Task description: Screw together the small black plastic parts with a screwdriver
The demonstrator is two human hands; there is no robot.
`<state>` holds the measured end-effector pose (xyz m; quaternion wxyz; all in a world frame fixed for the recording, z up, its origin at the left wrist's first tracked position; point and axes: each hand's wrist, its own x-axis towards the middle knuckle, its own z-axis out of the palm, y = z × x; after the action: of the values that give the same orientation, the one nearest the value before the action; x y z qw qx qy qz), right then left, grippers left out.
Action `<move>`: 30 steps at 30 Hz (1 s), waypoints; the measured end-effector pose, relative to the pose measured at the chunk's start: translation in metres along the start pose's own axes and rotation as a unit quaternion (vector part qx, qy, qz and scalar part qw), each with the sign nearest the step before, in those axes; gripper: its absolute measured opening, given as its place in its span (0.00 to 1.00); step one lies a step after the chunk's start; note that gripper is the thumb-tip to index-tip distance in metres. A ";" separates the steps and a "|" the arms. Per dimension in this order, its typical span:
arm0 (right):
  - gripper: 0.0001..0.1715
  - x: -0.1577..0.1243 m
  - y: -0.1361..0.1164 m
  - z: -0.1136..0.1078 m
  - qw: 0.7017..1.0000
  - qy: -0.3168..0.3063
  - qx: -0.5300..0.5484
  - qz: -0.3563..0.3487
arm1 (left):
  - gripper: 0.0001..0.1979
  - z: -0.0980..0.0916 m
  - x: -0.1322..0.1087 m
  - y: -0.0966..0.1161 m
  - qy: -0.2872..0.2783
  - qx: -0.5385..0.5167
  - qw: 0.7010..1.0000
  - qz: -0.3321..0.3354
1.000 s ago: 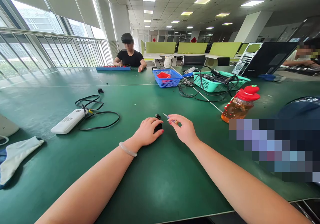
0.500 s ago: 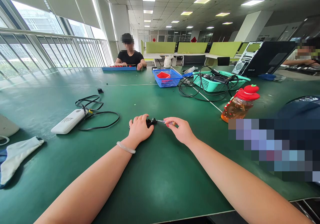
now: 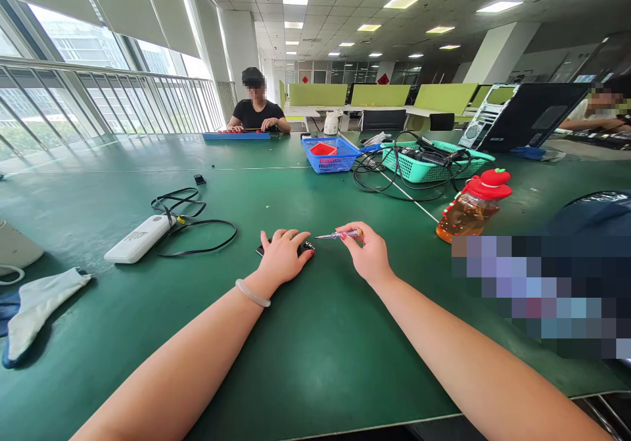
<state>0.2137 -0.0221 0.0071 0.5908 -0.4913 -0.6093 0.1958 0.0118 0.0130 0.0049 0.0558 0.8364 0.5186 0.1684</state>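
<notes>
My right hand (image 3: 367, 250) pinches a small screwdriver (image 3: 338, 234) with a clear purplish handle, its thin shaft pointing left. The tip is just off the right end of a small black part (image 3: 307, 246), apart from it. That part lies on the green table and shows silvery metal bits along its right end. Over it, my left hand (image 3: 283, 255) is closed, thumb at the near right side and fingers across the top. The hand hides most of the part, so I cannot tell its exact kind.
Left lies a white power bank (image 3: 139, 239) with a black cord (image 3: 211, 222). A blue basket (image 3: 332, 160) and a green basket (image 3: 419, 168) of cables stand farther back. A red-capped bottle (image 3: 470, 208) is at right. Across the green table (image 3: 315, 362) sits another person (image 3: 256, 109).
My right hand has drawn the screwdriver slightly right, away from the black part. Under my left hand the part has turned and now lies flatter, with its metal bits showing.
</notes>
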 end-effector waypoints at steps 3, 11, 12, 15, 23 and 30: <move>0.08 0.000 -0.001 0.000 1.000 0.004 0.001 -0.001 | 0.19 0.000 -0.003 0.003 -0.023 0.007 1.000 -0.020; 0.07 0.000 -0.001 -0.004 0.999 0.027 0.023 0.002 | 0.12 -0.013 -0.032 0.012 -0.058 -0.051 0.997 0.016; 0.07 0.000 -0.002 -0.004 0.999 0.028 0.029 0.001 | 0.12 -0.017 -0.043 0.010 -0.066 -0.056 0.996 0.029; 0.07 -0.001 -0.006 -0.004 0.999 0.024 0.037 -0.001 | 0.12 -0.032 -0.080 -0.005 -0.081 -0.055 0.995 0.033; 0.07 -0.003 -0.005 -0.002 1.000 0.003 0.021 0.002 | 0.19 -0.084 -0.173 -0.113 -0.009 0.051 0.994 -0.094; 0.06 -0.003 -0.004 -0.001 1.000 0.011 0.025 0.003 | 0.20 -0.124 -0.207 -0.195 0.064 0.159 0.959 -0.227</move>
<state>0.2126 -0.0271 0.0090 0.6091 -0.4802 -0.5963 0.2069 -0.2798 -0.0921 0.0221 -0.0747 0.6821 0.7176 0.1195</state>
